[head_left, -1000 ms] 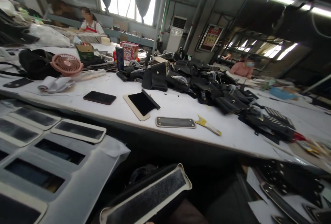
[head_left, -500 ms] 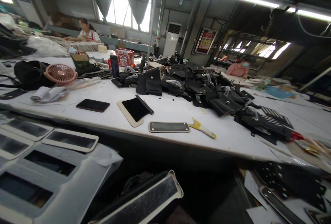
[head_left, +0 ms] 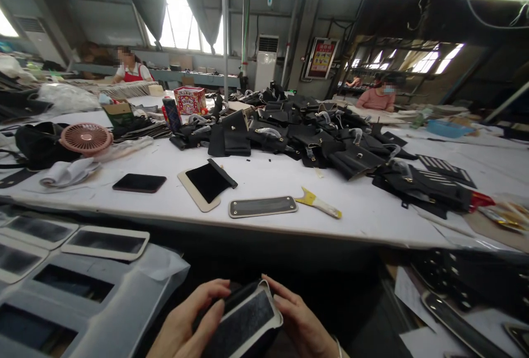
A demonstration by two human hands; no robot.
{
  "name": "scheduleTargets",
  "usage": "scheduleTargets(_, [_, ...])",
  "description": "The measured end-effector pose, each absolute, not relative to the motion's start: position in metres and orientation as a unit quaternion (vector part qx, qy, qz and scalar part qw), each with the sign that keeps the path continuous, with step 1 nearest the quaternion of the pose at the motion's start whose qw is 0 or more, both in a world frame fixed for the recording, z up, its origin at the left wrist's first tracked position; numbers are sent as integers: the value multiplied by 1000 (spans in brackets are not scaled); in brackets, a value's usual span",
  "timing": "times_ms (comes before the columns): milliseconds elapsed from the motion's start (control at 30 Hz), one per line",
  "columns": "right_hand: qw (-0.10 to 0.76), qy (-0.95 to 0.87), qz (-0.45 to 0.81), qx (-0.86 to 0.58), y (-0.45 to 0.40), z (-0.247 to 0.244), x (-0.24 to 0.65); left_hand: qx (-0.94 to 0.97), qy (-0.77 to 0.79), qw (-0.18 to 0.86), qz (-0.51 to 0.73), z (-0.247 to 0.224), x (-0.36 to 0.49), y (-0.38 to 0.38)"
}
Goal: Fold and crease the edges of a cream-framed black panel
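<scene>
Left hand (head_left: 188, 316) and right hand (head_left: 303, 320) have come into view since half a second ago, both gripping a pale-edged black piece (head_left: 244, 323) between them, nearer than the counter (head_left: 372, 212). Its long axis slants from lower left to upper right; the right hand is closer to the far end.

Left hand (head_left: 185, 319) and right hand (head_left: 305, 323), bare, both gripping, below the near edge of the tabletop (head_left: 268, 179).
Left: fingers bent forward, thumb extended beneath them. Right: fingers angled toward the left hand, wrist lower and outward.
</scene>
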State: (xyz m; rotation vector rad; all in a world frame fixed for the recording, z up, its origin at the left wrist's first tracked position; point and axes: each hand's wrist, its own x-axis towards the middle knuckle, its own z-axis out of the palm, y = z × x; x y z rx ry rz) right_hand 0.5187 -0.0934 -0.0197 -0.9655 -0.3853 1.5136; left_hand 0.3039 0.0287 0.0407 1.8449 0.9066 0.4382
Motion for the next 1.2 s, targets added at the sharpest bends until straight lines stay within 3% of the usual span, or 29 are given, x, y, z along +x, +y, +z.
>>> scheduleTargets(100, [629,-186,642,-396,-93,-32,518,742,296,591,116,41,351,44])
scheduleTargets(233, [614,-230,616,-437,-92,-42,524,744,258,614,64,37,381,52])
scheduleTargets(500, [578,-283,553,-529,-82,-23,520,785,225,577,-7,37,390,69])
scheduleTargets(833, [595,-263,500,-572,-84,-24,506,848,218,477,-74,33,428,64])
scheduleTargets(1067, [618,-237,557,-502,-86,-19,507,856,227,453,-101,43,426,61])
scheduleTargets(1200, [661,-80,610,-430,-97,-47,512,867,225,435,-89,46,422,58])
